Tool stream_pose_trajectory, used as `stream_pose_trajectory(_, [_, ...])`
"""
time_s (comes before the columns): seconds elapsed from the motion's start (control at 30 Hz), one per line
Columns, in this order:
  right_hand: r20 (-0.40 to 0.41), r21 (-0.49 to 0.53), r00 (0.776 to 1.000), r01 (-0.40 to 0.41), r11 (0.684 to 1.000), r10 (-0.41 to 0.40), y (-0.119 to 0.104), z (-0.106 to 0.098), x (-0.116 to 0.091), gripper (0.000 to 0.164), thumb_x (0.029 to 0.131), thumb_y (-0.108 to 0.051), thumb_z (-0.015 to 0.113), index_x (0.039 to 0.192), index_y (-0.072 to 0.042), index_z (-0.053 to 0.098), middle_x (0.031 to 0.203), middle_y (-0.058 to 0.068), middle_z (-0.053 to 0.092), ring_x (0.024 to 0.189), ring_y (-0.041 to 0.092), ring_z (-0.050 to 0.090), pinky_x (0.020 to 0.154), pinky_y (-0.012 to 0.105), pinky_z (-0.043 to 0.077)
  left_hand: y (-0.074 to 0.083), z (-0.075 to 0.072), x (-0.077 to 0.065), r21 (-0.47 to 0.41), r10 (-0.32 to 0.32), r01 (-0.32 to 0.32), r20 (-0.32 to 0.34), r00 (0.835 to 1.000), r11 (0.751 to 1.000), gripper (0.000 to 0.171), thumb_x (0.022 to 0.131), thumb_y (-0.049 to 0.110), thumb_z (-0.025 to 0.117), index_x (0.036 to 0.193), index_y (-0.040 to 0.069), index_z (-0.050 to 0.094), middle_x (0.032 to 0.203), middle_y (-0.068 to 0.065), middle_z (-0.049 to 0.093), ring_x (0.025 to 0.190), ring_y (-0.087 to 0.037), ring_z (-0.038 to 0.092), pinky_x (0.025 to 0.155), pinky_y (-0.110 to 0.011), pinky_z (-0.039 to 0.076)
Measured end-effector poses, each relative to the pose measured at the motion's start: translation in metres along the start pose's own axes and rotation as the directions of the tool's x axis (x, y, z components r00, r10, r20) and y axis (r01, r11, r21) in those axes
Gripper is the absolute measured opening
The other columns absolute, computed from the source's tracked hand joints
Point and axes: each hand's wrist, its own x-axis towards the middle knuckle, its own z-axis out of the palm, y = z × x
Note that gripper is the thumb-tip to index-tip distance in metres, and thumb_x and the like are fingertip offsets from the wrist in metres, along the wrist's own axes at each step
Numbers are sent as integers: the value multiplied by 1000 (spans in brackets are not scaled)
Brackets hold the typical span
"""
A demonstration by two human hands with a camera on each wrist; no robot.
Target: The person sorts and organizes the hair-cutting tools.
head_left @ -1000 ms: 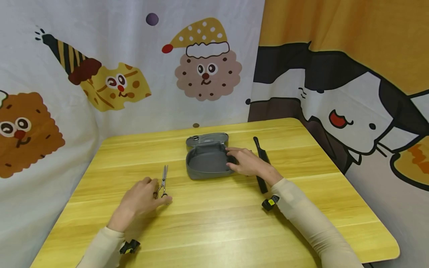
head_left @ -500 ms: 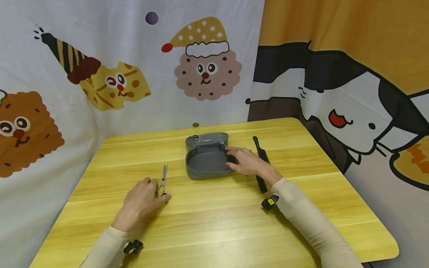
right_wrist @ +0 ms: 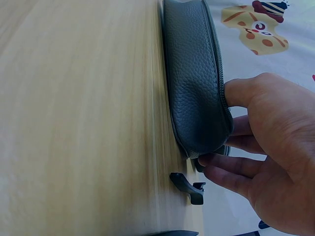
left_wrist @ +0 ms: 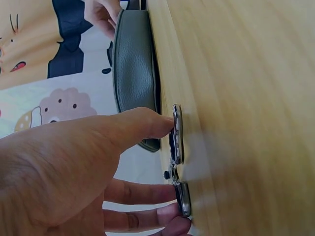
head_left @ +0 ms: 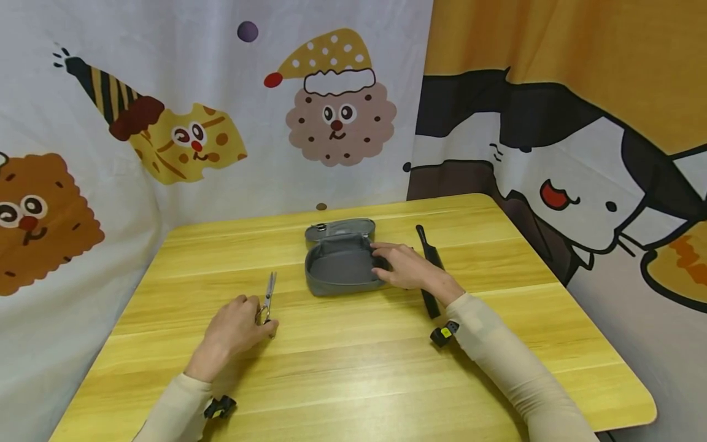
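Note:
A pair of silver scissors (head_left: 267,301) lies on the table with its blades pointing away. My left hand (head_left: 234,331) pinches its handle rings (left_wrist: 178,140) between thumb and fingers. Right of it stands a grey zip case (head_left: 342,270) with its lid (head_left: 345,229) folded back; no contents show inside. My right hand (head_left: 405,267) grips the case's right wall, the thumb at the zipped rim and the fingers round the end in the right wrist view. Beside that hand lies a black comb (head_left: 432,255), partly hidden under the wrist.
A small black curved piece (right_wrist: 188,189) sits just beyond the case's end in the right wrist view. The wooden table (head_left: 353,368) ends at a printed cloth (head_left: 221,196) behind and a second cloth (head_left: 552,141) on the right.
My left thumb and fingers have drawn closer together on the scissors' rings. The scissors, the case and my right hand stay where they were.

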Motion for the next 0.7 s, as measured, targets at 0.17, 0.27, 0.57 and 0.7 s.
stream_pose_trajectory(0.17, [-1, 4, 1000, 3, 1000, -3, -1, 0, 0, 56, 116, -32, 66, 159, 2, 61, 179, 19, 46, 58, 4, 60, 95, 45, 59, 0, 1, 0, -29, -2, 2, -6, 1000, 1000, 38, 95, 36, 86, 89, 7, 63, 81, -7, 57, 69, -21, 52, 57, -32, 41])
stream_pose_trajectory(0.27, [0, 10, 1000, 2, 1000, -2, -1, 0, 1, 55, 115, -31, 67, 159, 2, 61, 179, 19, 45, 58, 4, 61, 95, 45, 59, -2, 2, 1, -40, -6, 6, -8, 1000, 999, 36, 93, 34, 87, 88, 7, 63, 80, -6, 56, 69, -21, 52, 57, -32, 40])
stream_pose_trajectory(0.57, [-5, -4, 1000, 2, 1000, -2, 1, 1, 1, 56, 115, -33, 67, 159, 1, 62, 179, 18, 46, 74, 7, 72, 103, 49, 62, -3, -1, 0, -66, -20, 20, 0, 1000, 998, 34, 90, 32, 86, 86, 8, 62, 78, -6, 61, 68, -21, 53, 57, -32, 40])
stream_pose_trajectory(0.7, [-8, -6, 1000, -3, 1000, 3, 1, 2, 1, 56, 115, -33, 67, 159, 1, 62, 179, 18, 46, 76, 8, 73, 104, 48, 62, -3, -2, 1, -86, -37, 38, 13, 999, 996, 33, 88, 31, 87, 85, 8, 63, 77, -5, 65, 67, -20, 54, 57, -32, 40])
